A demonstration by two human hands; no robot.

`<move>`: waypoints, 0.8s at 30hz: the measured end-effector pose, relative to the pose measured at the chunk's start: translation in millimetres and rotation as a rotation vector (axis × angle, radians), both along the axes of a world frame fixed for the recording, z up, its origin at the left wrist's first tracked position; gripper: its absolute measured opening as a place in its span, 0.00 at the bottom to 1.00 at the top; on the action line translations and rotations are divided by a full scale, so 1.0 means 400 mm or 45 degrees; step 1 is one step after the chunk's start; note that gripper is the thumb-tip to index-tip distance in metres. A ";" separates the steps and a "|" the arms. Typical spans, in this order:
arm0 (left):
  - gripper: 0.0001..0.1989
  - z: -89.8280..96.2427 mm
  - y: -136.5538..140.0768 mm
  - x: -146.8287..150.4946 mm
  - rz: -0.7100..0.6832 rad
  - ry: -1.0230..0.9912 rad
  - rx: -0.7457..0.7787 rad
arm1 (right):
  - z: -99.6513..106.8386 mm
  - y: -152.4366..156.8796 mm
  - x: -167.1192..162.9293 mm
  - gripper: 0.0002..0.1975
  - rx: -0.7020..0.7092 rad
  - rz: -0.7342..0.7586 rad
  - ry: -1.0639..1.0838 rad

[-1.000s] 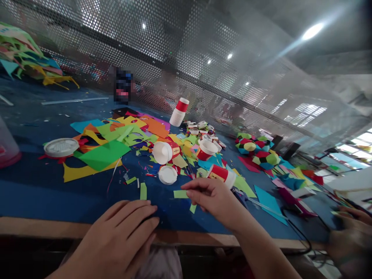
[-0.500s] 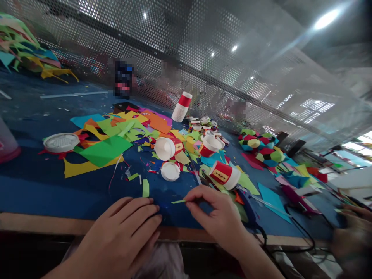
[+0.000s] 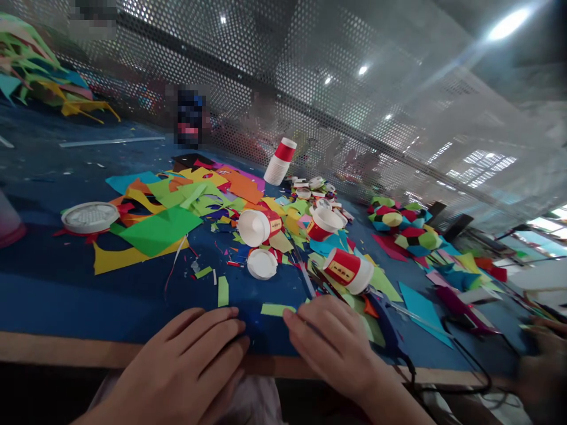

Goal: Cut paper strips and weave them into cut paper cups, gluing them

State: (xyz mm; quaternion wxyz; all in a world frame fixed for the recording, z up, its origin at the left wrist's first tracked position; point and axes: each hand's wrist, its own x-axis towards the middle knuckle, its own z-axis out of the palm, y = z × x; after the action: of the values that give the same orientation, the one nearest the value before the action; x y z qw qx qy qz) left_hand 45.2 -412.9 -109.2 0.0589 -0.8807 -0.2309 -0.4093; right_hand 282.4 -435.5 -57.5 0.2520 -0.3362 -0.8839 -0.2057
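Observation:
My right hand (image 3: 334,345) has its fingers closed at the right end of a light-green paper strip (image 3: 272,309), whose broad face shows. Whether the strip rests on the table or hangs just over it I cannot tell. At the table's front edge, my left hand (image 3: 204,348) lies with fingers stretched out and holds nothing. Just beyond its fingertips is a second light-green paper piece (image 3: 223,291). A white paper disc (image 3: 262,264) sits farther back. Beyond my right hand a red and white paper cup (image 3: 348,270) lies on its side, near a dark blue glue gun (image 3: 386,324).
Coloured paper scraps (image 3: 162,230) cover the middle of the blue table (image 3: 66,301). A cup stack (image 3: 280,161) stands behind them. A round white lid (image 3: 90,217) is at left. Folded paper shapes (image 3: 401,221) and a purple tool (image 3: 465,310) lie at right, near another person's hand (image 3: 544,354).
The paper strip has turned from edge-on to showing its broad face. My right hand's fingers have tipped down and drawn closer together. My left hand has hardly moved.

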 end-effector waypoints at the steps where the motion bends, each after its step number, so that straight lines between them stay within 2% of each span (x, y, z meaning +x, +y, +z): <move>1: 0.17 -0.002 -0.001 0.000 0.003 -0.010 -0.026 | -0.004 -0.003 0.003 0.08 0.032 0.041 -0.085; 8: 0.19 0.003 -0.003 0.008 0.014 -0.004 -0.046 | -0.021 -0.002 0.012 0.08 -0.007 0.072 -0.164; 17: 0.17 -0.020 -0.005 0.017 0.057 -0.043 -0.102 | -0.009 0.003 -0.003 0.11 -0.078 0.083 -0.261; 24: 0.16 -0.020 -0.004 0.025 0.077 -0.082 -0.120 | 0.004 0.008 -0.007 0.12 -0.117 0.109 -0.265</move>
State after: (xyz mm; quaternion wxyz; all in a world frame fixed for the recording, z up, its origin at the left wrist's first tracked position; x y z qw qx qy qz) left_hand 55.1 -414.4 -117.1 0.0223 -0.8616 -0.2781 -0.4241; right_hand 279.7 -432.5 -55.8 0.1518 -0.2861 -0.9273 -0.1877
